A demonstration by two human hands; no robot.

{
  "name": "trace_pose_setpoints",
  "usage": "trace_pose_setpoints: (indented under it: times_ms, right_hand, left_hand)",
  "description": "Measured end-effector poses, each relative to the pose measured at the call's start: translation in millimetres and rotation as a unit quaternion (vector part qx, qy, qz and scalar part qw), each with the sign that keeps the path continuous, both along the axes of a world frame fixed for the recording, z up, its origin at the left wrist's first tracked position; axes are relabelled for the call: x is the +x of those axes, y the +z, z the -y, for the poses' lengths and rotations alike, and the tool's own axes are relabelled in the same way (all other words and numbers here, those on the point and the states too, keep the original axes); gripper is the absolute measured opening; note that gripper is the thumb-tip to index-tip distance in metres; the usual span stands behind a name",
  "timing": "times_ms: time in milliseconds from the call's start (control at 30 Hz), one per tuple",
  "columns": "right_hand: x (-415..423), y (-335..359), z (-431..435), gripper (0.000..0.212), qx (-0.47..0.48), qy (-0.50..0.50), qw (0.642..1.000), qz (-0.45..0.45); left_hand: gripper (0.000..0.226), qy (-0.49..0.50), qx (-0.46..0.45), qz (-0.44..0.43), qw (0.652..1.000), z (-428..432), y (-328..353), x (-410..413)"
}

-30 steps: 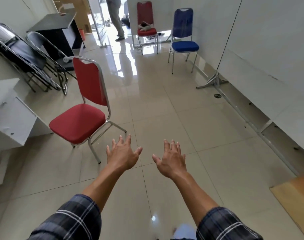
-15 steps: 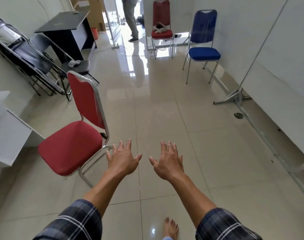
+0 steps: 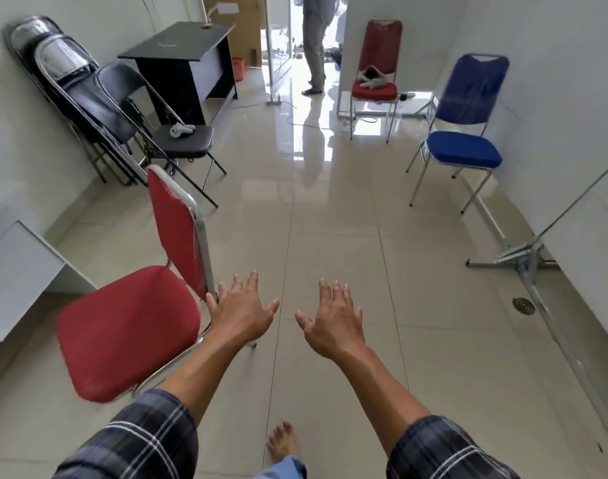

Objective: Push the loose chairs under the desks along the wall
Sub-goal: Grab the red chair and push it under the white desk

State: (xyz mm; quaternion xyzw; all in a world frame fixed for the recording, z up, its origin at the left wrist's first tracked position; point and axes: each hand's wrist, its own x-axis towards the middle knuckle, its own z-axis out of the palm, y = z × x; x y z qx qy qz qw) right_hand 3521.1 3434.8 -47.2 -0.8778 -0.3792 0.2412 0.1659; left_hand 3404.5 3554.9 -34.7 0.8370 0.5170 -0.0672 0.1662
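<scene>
So the red chair (image 3: 129, 326) is sat just off to the left of the left hand (image 3: 242, 311), seat pointed out toward the white desk (image 3: 22, 281) that's further left again; its backrest (image 3: 176, 229) is edge-on to the hands, running away up the room, with the chrome rail nearest. The left hand is held flat with fingers spread, nothing gripped, its little-finger side right by the bottom of that rail (contact can't be called either way); the right hand (image 3: 332, 321) is likewise spread wide and empty, well apart from the chair on the far side of the left hand. So the left hand is clearly the nearer one; the right would have to be brought across.

The push is probably best made leftward, across the line of the backrest, so the seat gets slid in under the desk's overhang; bare floor is seen between seat and desk, so nothing looks in the way there. Ahead-left of the hands a black chair (image 3: 185, 141) is parked close behind the red backrest, so drifting forward could be a clash. To the right of the grip it's all open tile; the blue chair (image 3: 463, 150) is way off ahead-right.
</scene>
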Motion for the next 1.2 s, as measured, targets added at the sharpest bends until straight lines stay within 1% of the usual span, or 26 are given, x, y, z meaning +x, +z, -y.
trace_pose_setpoints:
  times_ms: [133, 300, 500, 733, 833, 967, 1200]
  right_hand:
    - [47, 4, -54, 0.084, -0.012, 0.005, 1.000, 0.014]
    - [98, 13, -123, 0.084, -0.003, -0.005, 1.000, 0.023]
    - [131, 14, -195, 0.084, 0.002, 0.040, 0.999, 0.004]
    - [201, -4, -318, 0.083, -0.010, 0.179, 0.984, -0.011]
    - [228, -1, -359, 0.081, -0.019, 0.247, 0.969, -0.008]
    - [253, 9, -417, 0.082, -0.011, 0.340, 0.940, 0.006]
    - [223, 7, -509, 0.079, 0.001, 0.468, 0.884, -0.001]
  left_hand:
    - [0.081, 0.008, -0.016, 0.009, 1.000, -53, -3, 42]
    - [0.081, 0.009, -0.003, 0.018, 1.000, -119, 2, 88]
    - [0.082, 0.048, 0.008, 0.024, 0.999, -180, 6, 121]
    - [0.083, 0.200, 0.026, 0.017, 0.979, -268, 0, 169]
    - [0.081, 0.264, 0.030, 0.032, 0.964, -289, 4, 189]
    - [0.080, 0.364, 0.073, 0.048, 0.927, -318, 12, 202]
    - [0.085, 0.502, 0.094, 0.031, 0.859, -368, 1, 176]
